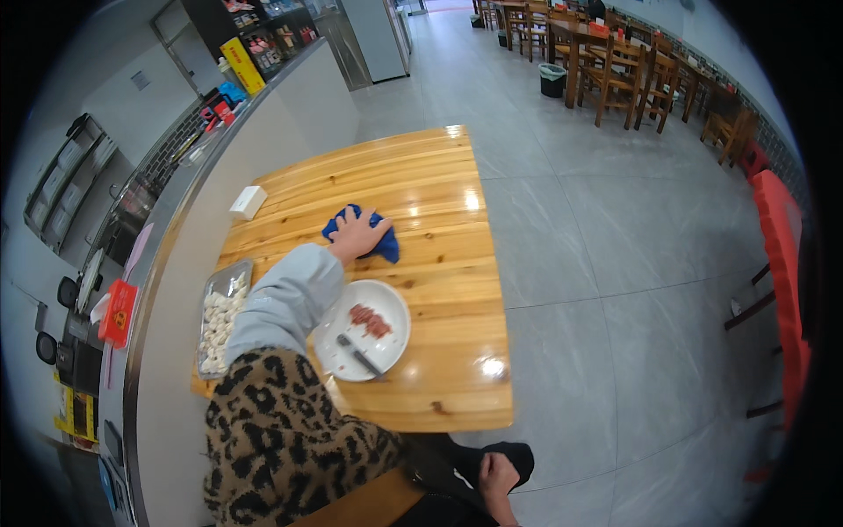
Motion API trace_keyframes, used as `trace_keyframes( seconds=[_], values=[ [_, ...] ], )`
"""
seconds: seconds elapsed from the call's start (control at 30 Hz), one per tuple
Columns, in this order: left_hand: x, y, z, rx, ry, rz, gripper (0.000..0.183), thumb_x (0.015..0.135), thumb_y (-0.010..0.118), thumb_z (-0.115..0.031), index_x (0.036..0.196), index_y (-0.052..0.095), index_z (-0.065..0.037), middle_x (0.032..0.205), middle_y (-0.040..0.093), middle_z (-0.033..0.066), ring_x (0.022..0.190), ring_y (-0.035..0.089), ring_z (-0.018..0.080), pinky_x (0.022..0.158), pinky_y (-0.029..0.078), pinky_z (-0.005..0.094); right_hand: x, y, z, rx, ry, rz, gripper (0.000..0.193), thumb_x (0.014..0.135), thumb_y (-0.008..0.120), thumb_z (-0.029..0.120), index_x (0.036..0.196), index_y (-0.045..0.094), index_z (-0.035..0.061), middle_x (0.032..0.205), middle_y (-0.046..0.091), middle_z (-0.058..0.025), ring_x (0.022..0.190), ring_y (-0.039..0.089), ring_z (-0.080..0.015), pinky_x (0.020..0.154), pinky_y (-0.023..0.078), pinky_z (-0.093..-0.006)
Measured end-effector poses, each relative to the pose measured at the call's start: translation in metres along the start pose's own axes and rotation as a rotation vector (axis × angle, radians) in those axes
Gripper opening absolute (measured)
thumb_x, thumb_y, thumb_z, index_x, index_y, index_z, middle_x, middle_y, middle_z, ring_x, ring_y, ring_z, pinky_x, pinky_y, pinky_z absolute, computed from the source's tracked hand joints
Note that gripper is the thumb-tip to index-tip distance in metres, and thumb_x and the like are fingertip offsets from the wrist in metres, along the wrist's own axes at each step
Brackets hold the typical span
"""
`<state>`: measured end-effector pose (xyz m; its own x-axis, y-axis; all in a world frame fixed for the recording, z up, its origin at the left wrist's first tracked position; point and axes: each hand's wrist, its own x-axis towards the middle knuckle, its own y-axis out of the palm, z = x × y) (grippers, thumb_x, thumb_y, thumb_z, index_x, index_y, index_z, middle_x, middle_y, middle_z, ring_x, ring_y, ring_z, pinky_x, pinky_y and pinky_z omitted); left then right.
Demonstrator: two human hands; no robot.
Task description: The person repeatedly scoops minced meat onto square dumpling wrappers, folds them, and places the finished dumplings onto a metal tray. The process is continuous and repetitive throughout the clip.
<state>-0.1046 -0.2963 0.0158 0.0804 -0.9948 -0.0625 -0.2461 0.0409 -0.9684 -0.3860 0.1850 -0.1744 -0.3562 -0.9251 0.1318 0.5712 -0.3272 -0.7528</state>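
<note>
My left hand (358, 234) presses palm down on a crumpled blue cloth (384, 248), holding it against the wooden table (457, 299) with fingers spread over it. Just nearer, partly behind my left sleeve, sits a round white plate (395, 338). On the plate are a small heap of reddish minced meat (370, 321) and a flat grey utensil (358, 357) whose kind I cannot make out. Low in the view, beyond the table's near edge, my right hand (498, 475) is closed near my lap, with nothing visible in it.
A clear tray (208, 364) of whitish dumplings lies left of my arm. A white box (248, 203) stands at the table's far left. A counter wall (176, 386) runs along the left side. Red-covered furniture (777, 237) is at right; wooden chairs (613, 83) stand far back.
</note>
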Motion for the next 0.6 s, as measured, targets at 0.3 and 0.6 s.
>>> trace_keyframes(
  seconds=[0.3,0.6],
  values=[
    [0.002,0.015,0.005,0.082,0.075,-0.116,0.059,0.094,0.047,-0.04,0.139,0.033,-0.005,0.146,0.028,0.0222,0.13,0.031,0.0474,0.101,0.034,0.0576,0.019,-0.06,-0.006,-0.002,0.201,0.362,0.023,0.082,0.061,0.026,0.066,0.058,0.0096,0.063,0.058,-0.0104,0.06,0.059,-0.0325,0.052,0.044,-0.0431],
    [-0.037,0.016,-0.102,-0.048,-0.335,-0.011,0.068,0.091,0.05,-0.042,0.145,0.024,-0.009,0.151,0.018,0.0226,0.134,0.02,0.05,0.103,0.026,0.0622,-0.016,-0.122,-0.048,0.042,0.53,0.493,0.023,0.081,0.06,0.032,0.082,0.069,0.01,0.076,0.066,-0.0146,0.074,0.064,-0.0343,0.063,0.049,-0.0442]
  ],
)
